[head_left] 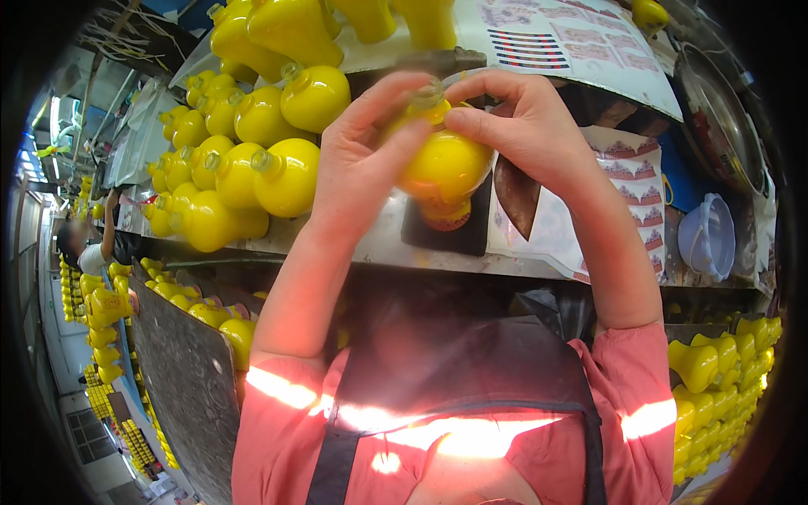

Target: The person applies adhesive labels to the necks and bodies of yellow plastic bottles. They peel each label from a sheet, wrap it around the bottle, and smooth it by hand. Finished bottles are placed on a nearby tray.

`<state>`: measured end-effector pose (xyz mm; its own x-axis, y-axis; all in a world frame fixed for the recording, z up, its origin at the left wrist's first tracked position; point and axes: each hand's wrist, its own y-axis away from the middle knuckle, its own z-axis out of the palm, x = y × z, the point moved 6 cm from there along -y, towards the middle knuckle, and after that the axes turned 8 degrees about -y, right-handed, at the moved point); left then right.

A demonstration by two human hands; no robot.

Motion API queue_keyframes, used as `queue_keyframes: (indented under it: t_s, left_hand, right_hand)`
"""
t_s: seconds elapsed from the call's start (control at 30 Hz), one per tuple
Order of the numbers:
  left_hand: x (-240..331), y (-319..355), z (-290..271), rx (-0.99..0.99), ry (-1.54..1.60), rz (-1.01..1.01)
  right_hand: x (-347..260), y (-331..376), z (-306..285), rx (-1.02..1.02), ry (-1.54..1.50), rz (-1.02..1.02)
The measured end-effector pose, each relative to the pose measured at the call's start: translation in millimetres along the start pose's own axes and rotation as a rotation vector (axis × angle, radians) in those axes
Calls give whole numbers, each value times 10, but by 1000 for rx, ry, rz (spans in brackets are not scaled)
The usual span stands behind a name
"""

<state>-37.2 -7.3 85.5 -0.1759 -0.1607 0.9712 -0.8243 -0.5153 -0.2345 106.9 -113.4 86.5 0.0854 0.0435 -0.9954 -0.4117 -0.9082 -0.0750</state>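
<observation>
A glossy yellow bottle [446,164] with a rounded body, narrower base and clear glass neck is upright between my hands. My left hand [366,151] closes on its neck and shoulder from the left, its fingertips slightly blurred. From the other side, my right hand [513,118] pinches at the neck with thumb and fingers. A thin yellow bit shows near the right fingertips, too small to name. Under the bottle's base is a dark square pad [471,223]. A brown pointed blade [515,198] lies just right of the bottle, its other end hidden by my right hand.
Several yellow bottles [290,177] crowd the table's left side. Printed sticker sheets [572,55] lie at the back, with another sheet [637,198] at right. A lilac basin [707,236] and round metal pan [715,118] stand far right. Another person [88,248] is at far left.
</observation>
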Motion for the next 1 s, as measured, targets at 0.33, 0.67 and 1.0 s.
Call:
queue_keyframes:
  t_s: [0.33,0.67,1.0]
  left_hand:
    - [282,-173,14,143,-305,73]
    - [249,-132,19,104,-64,12]
    - [222,-120,13,132,-159,68]
  right_hand:
    - [-358,575,323,141,410,-776]
    - [-129,457,103,213,80,-543]
    - [-251,540,226,155,295,-637]
